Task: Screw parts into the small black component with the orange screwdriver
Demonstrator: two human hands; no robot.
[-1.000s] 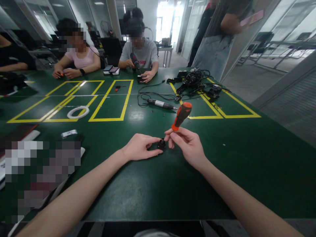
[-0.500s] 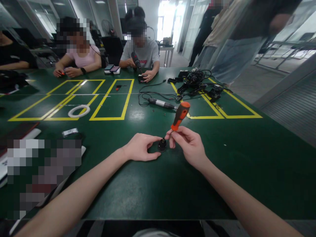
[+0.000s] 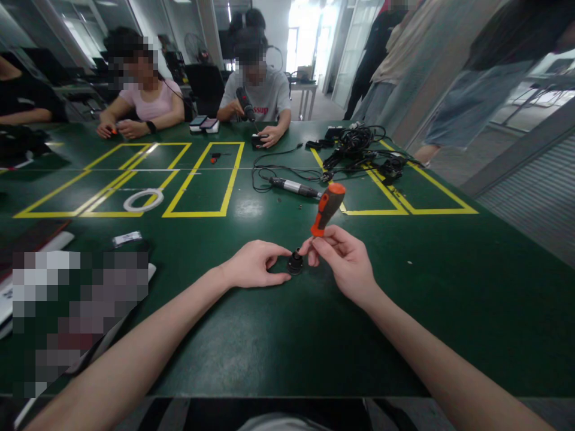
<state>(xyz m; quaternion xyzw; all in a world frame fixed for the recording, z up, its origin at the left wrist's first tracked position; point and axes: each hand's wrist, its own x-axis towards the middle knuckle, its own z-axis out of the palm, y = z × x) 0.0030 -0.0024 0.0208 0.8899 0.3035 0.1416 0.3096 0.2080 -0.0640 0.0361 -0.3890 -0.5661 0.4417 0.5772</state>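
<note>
A small black round part (image 3: 295, 264), wide at its base and narrower on top, stands upright on the green table. My left hand (image 3: 252, 264) is closed on it from the left, thumb low and forefinger near its top. In my right hand (image 3: 349, 260) is a screwdriver (image 3: 329, 208) with an orange and dark grey handle, pinched just below the handle. The tool leans, handle up and to the right, its lower end towards the top of the black part. My fingers hide most of the shaft, so whether the tip touches is unclear.
Beyond my hands lies a grey and black electric screwdriver (image 3: 294, 187) with its cable. Tangled black cables (image 3: 357, 146) are heaped at the back right. A white ring (image 3: 144, 200) lies left. Across the table (image 3: 251, 347), a person (image 3: 269, 96) holds a power driver; other people sit or stand nearby.
The screwdriver handle has turned about its own axis; the hole in it now shows on the left side. My left hand stays around the black part. A standing person at right has shifted.
</note>
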